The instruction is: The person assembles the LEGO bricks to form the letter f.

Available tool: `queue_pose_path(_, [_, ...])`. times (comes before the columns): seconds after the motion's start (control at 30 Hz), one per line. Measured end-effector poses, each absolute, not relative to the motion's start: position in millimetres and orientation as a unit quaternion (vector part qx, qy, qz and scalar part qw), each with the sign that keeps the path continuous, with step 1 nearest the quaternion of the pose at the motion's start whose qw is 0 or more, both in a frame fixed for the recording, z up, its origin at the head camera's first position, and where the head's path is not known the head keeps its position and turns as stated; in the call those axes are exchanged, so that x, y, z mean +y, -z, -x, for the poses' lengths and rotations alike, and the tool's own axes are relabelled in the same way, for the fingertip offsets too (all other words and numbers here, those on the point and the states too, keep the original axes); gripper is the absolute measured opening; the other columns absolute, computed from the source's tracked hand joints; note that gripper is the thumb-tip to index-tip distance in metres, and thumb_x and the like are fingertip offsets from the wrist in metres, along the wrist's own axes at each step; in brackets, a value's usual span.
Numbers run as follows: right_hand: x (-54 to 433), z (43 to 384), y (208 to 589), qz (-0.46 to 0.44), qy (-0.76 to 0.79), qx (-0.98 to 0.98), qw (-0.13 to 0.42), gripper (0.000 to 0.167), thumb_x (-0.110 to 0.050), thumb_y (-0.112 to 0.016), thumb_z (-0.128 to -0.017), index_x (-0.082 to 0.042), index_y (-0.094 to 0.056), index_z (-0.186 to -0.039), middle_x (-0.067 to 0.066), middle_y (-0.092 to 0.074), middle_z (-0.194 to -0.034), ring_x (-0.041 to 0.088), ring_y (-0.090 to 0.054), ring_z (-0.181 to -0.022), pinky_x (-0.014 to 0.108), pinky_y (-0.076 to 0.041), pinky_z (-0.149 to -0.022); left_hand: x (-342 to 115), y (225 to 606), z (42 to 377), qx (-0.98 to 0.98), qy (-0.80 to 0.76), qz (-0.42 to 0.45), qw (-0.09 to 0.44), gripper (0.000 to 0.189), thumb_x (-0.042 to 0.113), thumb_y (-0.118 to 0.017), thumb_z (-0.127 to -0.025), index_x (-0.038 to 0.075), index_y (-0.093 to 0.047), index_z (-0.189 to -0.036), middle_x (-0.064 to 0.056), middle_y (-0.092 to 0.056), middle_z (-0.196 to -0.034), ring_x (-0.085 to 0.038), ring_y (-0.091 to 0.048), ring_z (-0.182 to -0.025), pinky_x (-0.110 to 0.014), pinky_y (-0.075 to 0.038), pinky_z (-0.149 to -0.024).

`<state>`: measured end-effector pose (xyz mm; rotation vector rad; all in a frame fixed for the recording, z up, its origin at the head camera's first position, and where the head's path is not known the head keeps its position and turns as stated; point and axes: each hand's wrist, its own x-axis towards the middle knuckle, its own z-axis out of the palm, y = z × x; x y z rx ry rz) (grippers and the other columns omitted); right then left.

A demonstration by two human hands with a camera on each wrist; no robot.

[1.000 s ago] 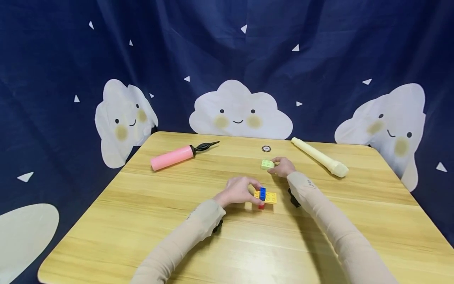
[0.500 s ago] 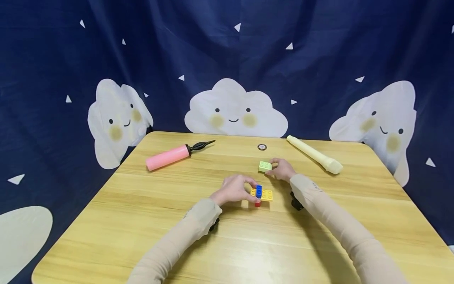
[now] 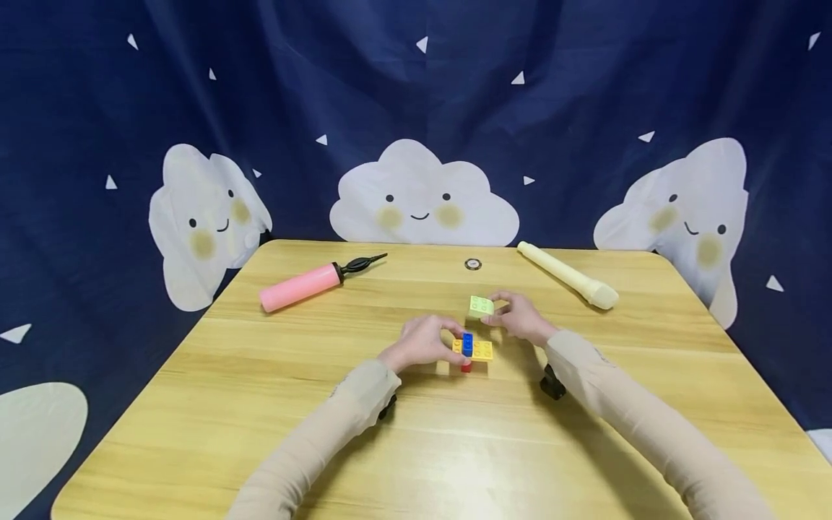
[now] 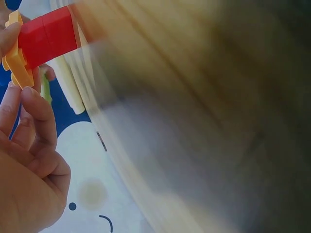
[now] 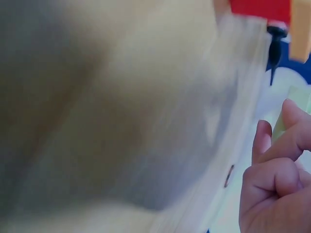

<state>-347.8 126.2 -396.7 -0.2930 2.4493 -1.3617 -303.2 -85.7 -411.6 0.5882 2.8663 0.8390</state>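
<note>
My left hand [image 3: 425, 341] pinches a small stack of toy building bricks between thumb and fingers. A blue brick [image 3: 468, 343] sits across the top of a flat yellow brick [image 3: 482, 351]. Below the yellow one is a red part [image 4: 48, 36], seen from the side in the left wrist view; a seam runs across it. A light green brick [image 3: 481, 306] with studs on top is held between the thumb and fingers of my right hand [image 3: 520, 318], just behind the stack and apart from it. The right wrist view shows only a pale piece of the green brick [image 5: 300, 99].
A pink hand pump [image 3: 302, 287] with a black nozzle lies at the back left of the wooden table [image 3: 416, 448]. Toward the back right is a pale yellow toy microphone [image 3: 568, 274]. A round dark-rimmed chip [image 3: 473, 264] lies near the far edge, before a blue cloud-patterned curtain [image 3: 364, 72].
My right hand has brought the light green brick nearer to me and closer to the stack. The left hand keeps its hold on the stack. The head view has shifted slightly.
</note>
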Motion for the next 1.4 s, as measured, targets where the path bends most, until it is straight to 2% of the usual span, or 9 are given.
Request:
queue_pose_path(0.23, [133.1,318.2,390.4,0.139,0.508,0.831,0.178,0.047,-0.015,-0.067,-0.090,-0.002,-0.049,-0.131,0.006,-0.057,-0.087,0.012,-0.045,-0.061,0.022,-0.036,-0.049,-86.0,413.3,304.1,0.939,-0.278,-0.194,0.047,0.044,0.050,-0.083,-0.066,0.027,-0.072,-0.102,0.011,-0.069,-0.114,-0.011,-0.059,-0.098,-0.042,-0.038,-0.086])
queue_pose_path(0.4, [132.5,305.2,389.6,0.146,0.526,0.819,0.175,0.047,-0.015,-0.066,-0.090,-0.004,-0.049,-0.132,0.006,-0.052,-0.086,0.010,-0.037,-0.055,0.020,-0.032,-0.046,-85.0,412.0,304.0,0.938,-0.285,-0.189,0.055,0.046,0.047,-0.083,-0.066,0.024,-0.072,-0.104,0.008,-0.067,-0.120,-0.013,-0.059,-0.105,-0.046,-0.036,-0.089])
queue_pose_path(0.73, [133.6,297.3,383.8,0.152,0.546,0.806,0.169,0.046,-0.010,-0.065,-0.090,-0.003,-0.050,-0.132,0.005,-0.052,-0.085,0.007,-0.033,-0.050,0.019,-0.029,-0.045,-85.5,412.5,304.6,0.938,-0.288,-0.187,0.055,0.041,0.047,-0.083,-0.067,0.025,-0.071,-0.099,0.009,-0.068,-0.118,-0.014,-0.058,-0.107,-0.048,-0.035,-0.092])
queue_pose_path(0.93, [133.4,290.9,382.8,0.156,0.538,0.810,0.174,0.046,-0.010,-0.067,-0.088,-0.004,-0.052,-0.132,0.006,-0.054,-0.086,0.007,-0.033,-0.049,0.019,-0.030,-0.044,-85.8,411.5,303.8,0.937,-0.289,-0.187,0.054,0.037,0.047,-0.083,-0.067,0.028,-0.071,-0.096,0.010,-0.069,-0.114,-0.013,-0.058,-0.102,-0.047,-0.035,-0.091])
queue_pose_path(1.4, [135.0,285.5,387.4,0.161,0.550,0.796,0.197,0.048,-0.011,-0.067,-0.089,0.000,-0.050,-0.132,0.006,-0.052,-0.085,0.005,-0.031,-0.048,0.018,-0.028,-0.044,-84.9,410.8,302.8,0.937,-0.291,-0.186,0.054,0.037,0.046,-0.083,-0.067,0.028,-0.071,-0.096,0.008,-0.067,-0.120,-0.015,-0.058,-0.108,-0.049,-0.034,-0.094])
